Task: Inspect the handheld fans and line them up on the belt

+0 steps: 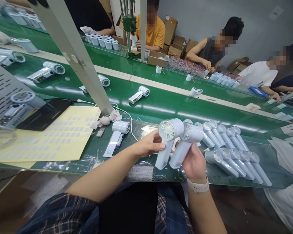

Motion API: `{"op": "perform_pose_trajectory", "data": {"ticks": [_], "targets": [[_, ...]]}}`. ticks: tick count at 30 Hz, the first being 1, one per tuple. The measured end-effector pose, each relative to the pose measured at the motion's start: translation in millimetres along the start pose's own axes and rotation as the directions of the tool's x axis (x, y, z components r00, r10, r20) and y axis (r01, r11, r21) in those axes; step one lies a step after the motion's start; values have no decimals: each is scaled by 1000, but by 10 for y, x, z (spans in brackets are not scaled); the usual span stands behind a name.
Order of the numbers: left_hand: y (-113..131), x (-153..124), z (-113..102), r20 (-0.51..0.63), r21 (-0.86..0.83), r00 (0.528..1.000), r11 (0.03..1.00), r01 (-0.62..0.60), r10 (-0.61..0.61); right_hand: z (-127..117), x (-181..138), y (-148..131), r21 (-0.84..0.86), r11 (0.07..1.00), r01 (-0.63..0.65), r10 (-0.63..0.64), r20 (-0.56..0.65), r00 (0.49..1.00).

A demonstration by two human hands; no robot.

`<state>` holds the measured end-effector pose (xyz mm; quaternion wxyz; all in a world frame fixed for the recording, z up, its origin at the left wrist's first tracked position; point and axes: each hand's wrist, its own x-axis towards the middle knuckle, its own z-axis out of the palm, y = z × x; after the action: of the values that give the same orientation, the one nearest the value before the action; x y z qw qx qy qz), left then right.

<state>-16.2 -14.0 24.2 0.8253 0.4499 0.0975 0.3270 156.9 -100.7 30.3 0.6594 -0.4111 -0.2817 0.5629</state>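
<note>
Two light-blue handheld fans in clear wrap are held up side by side over the bench front. My left hand is closed around the left handheld fan, its thumb across the handle below the round head. Around the handle of the right handheld fan my right hand is closed, its fingers partly hidden behind it. Just right of my right hand, several wrapped fans lie in two slanting rows. Left of my left forearm, a single fan lies on the bench with its button side showing.
A yellow sheet with rows of small pale stickers lies at left, under a black pouch. A grey post rises near it. Beyond runs a green conveyor belt carrying fans. Several people work across it. White bags lie at right.
</note>
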Motion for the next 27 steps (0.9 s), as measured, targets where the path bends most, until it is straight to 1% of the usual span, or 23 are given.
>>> {"op": "perform_pose_trajectory", "data": {"ticks": [2, 3, 6, 9, 13, 16, 19, 21, 24, 27], "targets": [[-6, 12, 12, 21, -16, 999, 1000, 26, -26, 29, 16, -13, 26, 999, -41, 40, 19, 999], [-14, 21, 18, 3, -28, 1000, 999, 25, -25, 37, 23, -17, 35, 997, -62, 61, 21, 998], [-46, 53, 26, -119, -66, 993, 998, 15, -23, 41, 33, -26, 65, 991, -119, 118, 23, 993], [-69, 80, 13, -213, -79, 976, 997, 25, -42, 44, 25, -34, 69, 988, -135, 132, 49, 990], [-67, 100, -9, -250, -120, 967, 993, 7, -38, 68, 19, -43, 55, 992, -118, 115, 47, 992], [-57, 110, -10, -275, -139, 960, 990, 18, -56, 74, 18, -50, 73, 994, -80, 77, 41, 996], [-52, 112, -4, -312, -98, 949, 995, 22, -51, 47, 5, -53, 94, 995, -24, 21, 39, 999], [-55, 108, -2, -317, -49, 948, 998, 28, -42, 18, -9, -52, 99, 995, 0, -3, 29, 1000], [-72, 98, -11, -302, 25, 953, 1000, 20, -11, -14, -29, -57, 89, 995, 33, -32, -15, 999], [-101, 98, -39, -275, 47, 961, 999, 7, 6, -17, -33, -68, 73, 994, 78, -73, -69, 995]]}}
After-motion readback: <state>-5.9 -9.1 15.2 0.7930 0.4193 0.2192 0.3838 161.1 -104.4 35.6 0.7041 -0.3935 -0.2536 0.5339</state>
